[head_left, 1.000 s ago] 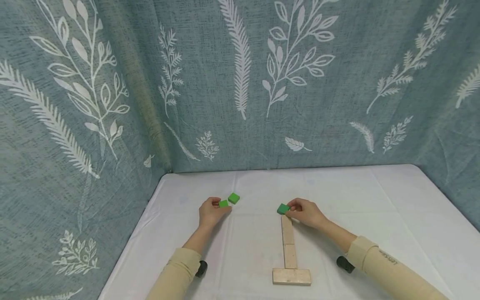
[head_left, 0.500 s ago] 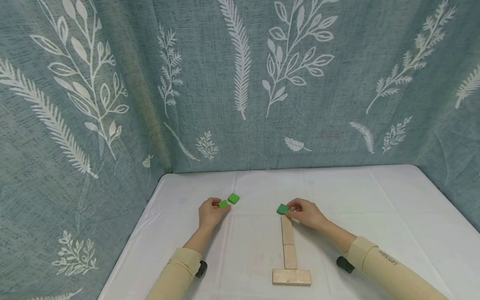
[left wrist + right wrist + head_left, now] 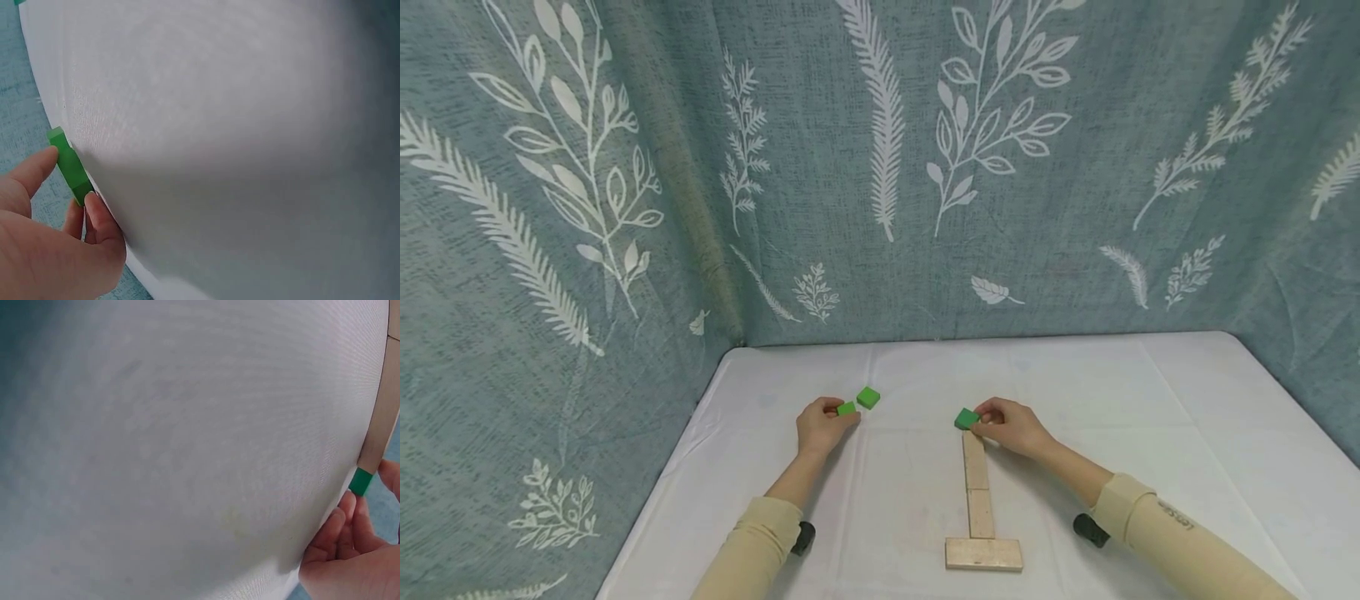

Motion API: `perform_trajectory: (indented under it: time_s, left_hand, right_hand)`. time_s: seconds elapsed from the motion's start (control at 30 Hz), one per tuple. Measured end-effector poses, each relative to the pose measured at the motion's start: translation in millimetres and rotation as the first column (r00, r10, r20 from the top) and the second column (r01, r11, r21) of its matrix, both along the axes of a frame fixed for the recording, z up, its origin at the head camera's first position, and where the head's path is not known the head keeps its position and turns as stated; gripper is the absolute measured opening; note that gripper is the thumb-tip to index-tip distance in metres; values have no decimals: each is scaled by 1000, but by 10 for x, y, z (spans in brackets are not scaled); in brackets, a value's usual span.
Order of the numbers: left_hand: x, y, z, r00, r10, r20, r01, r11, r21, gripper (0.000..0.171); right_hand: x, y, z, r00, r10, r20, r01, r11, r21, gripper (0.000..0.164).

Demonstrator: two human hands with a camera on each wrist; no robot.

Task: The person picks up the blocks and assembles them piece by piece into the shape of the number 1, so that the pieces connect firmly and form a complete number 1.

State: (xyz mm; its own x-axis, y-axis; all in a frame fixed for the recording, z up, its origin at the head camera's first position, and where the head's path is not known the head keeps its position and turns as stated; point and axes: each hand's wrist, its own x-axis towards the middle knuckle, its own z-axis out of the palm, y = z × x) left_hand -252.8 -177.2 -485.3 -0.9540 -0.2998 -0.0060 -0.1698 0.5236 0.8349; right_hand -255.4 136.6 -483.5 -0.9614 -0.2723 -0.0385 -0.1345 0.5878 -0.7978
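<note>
Item, your left hand (image 3: 823,429): fingers curled, thumb and fingertips pinching a light green block (image 3: 847,409). The block sits at the fingertips, beyond the palm on its right side, and shows from the left wrist between the opposed digits.

Item, a second light green block (image 3: 868,397): lies on the white-covered worktop (image 3: 902,483), just beyond and to the right of the held one; whether the two touch, you cannot tell.

Item, your right hand (image 3: 1011,427): thumb and fingers pinching a dark green block (image 3: 966,418). This block lies at the left of your fingertips, at the far end of a wooden row; seen from the right wrist, it abuts the wood.

Item, wooden row: a far wooden block (image 3: 975,461) and a near wooden block (image 3: 981,512), end to end, running from your right fingertips toward you. At the near end, a crosswise wooden block (image 3: 983,554) meets the row, well apart from both hands.

Item, two beige sleeves (image 3: 751,542), one on each arm.

Item, blue-green leaf-patterned curtain (image 3: 820,183), behind the worktop.
</note>
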Motion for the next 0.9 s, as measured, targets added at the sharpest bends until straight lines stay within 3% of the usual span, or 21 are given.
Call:
perform_trajectory:
  time_s: [0.33, 0.9]
  left_hand:
    - [13, -7, 48, 1000, 11, 10, -11, 999, 44, 39]
    - [70, 96, 71, 998, 20, 55, -33, 968, 250, 45]
  right_hand:
    - [-5, -7, -17, 1000, -2, -9, 2, 1000, -4, 28]
    - [-18, 3, -47, 1000, -10, -15, 10, 1000, -9, 29]
